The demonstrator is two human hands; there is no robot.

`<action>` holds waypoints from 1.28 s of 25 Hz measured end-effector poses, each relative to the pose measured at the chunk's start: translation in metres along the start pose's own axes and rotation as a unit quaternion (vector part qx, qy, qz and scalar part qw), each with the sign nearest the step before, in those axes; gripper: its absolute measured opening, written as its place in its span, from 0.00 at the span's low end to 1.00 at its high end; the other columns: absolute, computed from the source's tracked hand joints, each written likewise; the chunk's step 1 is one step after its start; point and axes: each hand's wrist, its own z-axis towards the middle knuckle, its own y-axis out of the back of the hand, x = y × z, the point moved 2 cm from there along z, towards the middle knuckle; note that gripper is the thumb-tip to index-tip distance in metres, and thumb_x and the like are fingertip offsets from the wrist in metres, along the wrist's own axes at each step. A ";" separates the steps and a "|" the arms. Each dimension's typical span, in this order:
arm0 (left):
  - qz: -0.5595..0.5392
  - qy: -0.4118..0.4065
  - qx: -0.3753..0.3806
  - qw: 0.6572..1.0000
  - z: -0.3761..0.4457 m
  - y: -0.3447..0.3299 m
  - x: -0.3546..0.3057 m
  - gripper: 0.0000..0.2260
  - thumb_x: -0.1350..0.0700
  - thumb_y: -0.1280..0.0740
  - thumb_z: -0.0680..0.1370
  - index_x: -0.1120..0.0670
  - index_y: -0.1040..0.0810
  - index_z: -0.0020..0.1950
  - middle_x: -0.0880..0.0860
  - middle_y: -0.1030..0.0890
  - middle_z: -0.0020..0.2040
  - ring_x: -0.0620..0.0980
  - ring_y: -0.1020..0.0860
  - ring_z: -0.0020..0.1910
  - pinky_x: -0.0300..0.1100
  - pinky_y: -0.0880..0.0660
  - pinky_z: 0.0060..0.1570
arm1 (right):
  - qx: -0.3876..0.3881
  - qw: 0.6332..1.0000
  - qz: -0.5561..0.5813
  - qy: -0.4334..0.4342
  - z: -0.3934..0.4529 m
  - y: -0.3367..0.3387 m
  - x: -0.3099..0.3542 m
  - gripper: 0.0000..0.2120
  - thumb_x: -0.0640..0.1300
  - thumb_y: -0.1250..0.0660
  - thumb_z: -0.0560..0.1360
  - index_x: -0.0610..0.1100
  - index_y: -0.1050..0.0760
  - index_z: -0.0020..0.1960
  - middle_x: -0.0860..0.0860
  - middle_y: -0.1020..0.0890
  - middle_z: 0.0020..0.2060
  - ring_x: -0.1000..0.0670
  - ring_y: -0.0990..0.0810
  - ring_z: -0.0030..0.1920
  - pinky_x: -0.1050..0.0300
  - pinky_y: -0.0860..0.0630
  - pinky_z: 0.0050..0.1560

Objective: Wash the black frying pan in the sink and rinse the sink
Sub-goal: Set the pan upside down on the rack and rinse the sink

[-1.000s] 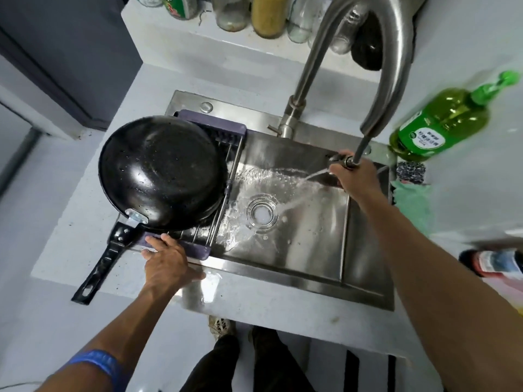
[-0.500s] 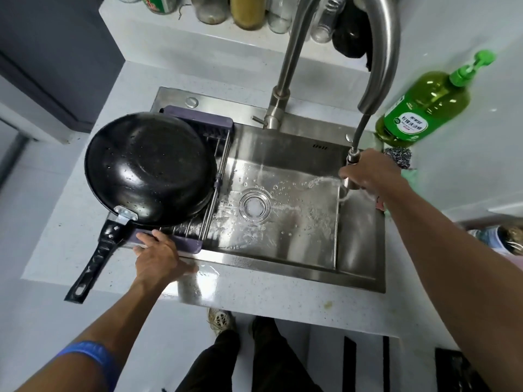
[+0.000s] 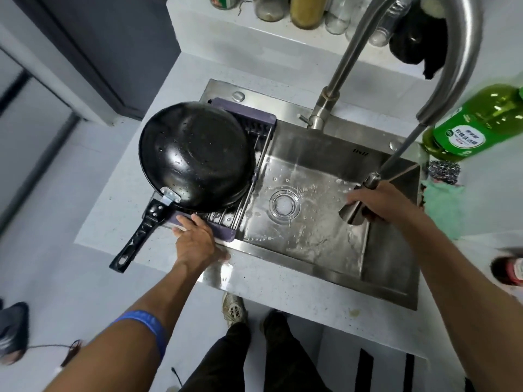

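Water drops cover the steel floor of the sink (image 3: 314, 244), around the round drain (image 3: 284, 205). The black frying pan (image 3: 195, 155) lies upside down on a purple drying rack (image 3: 243, 114) that spans the left part of the sink; its bottom faces up and is wet. The pan's handle (image 3: 138, 234) points toward the person, out over the pale surface (image 3: 119, 199).

The left hand (image 3: 195, 244) rests on the near edge of the rack, just beside the handle, with the fingers bent over the purple bar. The right hand (image 3: 382, 203) is closed around the pull-out spray head (image 3: 370, 181) of the faucet (image 3: 452, 52), low inside the right side of the sink. The hose runs from the tall curved spout down to this hand.

A green soap bottle (image 3: 478, 123) lies on the surface behind the sink's right corner. Near it are a steel scourer (image 3: 443, 172) and a green cloth (image 3: 441, 207), which touch each other.
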 end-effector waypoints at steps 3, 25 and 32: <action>-0.006 0.001 -0.002 1.000 -0.001 0.000 0.002 0.60 0.41 0.21 0.65 0.63 0.59 0.78 0.68 0.57 0.77 0.71 0.47 0.74 0.53 0.32 0.67 | 0.028 0.996 0.084 0.010 -0.010 -0.022 0.016 0.15 0.51 0.27 0.69 0.38 0.18 0.37 0.40 0.19 0.26 0.49 0.28 0.21 0.63 0.37 0.22; -0.002 0.011 0.004 1.000 0.002 0.001 0.002 0.58 0.42 0.22 0.66 0.62 0.60 0.78 0.68 0.59 0.77 0.71 0.49 0.74 0.53 0.29 0.64 | -0.040 0.903 0.424 0.049 0.016 -0.106 0.115 0.13 0.45 0.29 0.77 0.37 0.19 0.56 0.47 0.16 0.32 0.54 0.22 0.27 0.62 0.24 0.27; 0.005 0.015 0.010 1.000 0.005 -0.001 0.000 0.59 0.42 0.22 0.66 0.62 0.60 0.78 0.68 0.60 0.76 0.72 0.49 0.74 0.53 0.29 0.64 | -0.052 0.915 0.395 0.065 0.049 -0.096 0.131 0.15 0.46 0.28 0.77 0.41 0.20 0.61 0.51 0.17 0.29 0.57 0.23 0.26 0.65 0.24 0.28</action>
